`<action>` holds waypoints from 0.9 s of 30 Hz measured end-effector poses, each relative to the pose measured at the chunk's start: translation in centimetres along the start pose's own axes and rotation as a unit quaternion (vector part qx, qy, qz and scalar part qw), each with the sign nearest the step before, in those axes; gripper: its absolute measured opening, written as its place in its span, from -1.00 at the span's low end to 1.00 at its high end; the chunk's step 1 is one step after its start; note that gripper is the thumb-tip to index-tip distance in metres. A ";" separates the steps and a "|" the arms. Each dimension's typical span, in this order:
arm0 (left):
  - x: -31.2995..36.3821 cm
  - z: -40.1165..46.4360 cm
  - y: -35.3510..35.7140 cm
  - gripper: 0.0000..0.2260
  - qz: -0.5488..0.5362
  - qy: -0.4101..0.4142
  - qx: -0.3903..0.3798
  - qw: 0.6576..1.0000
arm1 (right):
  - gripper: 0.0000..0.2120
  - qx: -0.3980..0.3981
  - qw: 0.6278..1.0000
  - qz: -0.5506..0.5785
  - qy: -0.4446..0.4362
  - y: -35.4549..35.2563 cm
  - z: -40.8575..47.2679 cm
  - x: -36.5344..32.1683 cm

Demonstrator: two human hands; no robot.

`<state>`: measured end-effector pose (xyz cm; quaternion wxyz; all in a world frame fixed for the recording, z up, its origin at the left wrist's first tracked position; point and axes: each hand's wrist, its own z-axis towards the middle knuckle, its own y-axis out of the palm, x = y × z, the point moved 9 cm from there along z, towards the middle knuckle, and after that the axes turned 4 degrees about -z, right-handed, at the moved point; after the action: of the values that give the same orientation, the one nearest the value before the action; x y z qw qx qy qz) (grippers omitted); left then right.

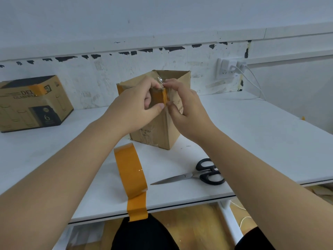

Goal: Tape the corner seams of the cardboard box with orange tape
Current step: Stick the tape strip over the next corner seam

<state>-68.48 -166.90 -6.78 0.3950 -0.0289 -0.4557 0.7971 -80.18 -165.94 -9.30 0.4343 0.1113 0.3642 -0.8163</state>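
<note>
Orange tape roll (130,173) lies nearest on the white counter (252,141), scissors (196,175) beside it. Beyond, both hands pinch an orange tape strip (164,96) onto the upright cardboard box (158,134) corner: left hand (137,107), right hand (185,107).

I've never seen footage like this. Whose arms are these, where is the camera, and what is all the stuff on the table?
There is no machine here: these are a person's two bare arms, filmed by one camera worn on the head, looking forward and down. On the white table stands an open cardboard box. The left hand and right hand pinch a strip of orange tape onto the box's near corner seam. Nearer the person lie a roll of orange tape, its loose end hanging over the table edge, and black-handled scissors. A second, printed box sits far left.
</note>
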 end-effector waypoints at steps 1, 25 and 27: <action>0.1 0.0 0.0 -0.70 0.001 -0.016 -0.008 1.000 | -0.55 -0.007 1.000 -0.002 0.006 -0.3 0.0 -0.2; 4.2 -21.9 -1.0 -0.58 -0.059 -0.194 0.079 0.976 | -0.56 -0.231 0.972 0.006 0.052 3.8 -12.0 -5.7; 3.7 -23.6 0.8 -0.64 -0.096 -0.222 0.085 0.967 | -0.57 -0.248 0.968 0.007 0.035 5.2 -12.2 -5.9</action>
<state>-61.91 -148.09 -19.93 0.3596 0.2259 -0.4635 0.7777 -74.17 -155.70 -17.64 0.4411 0.0314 0.5692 -0.6931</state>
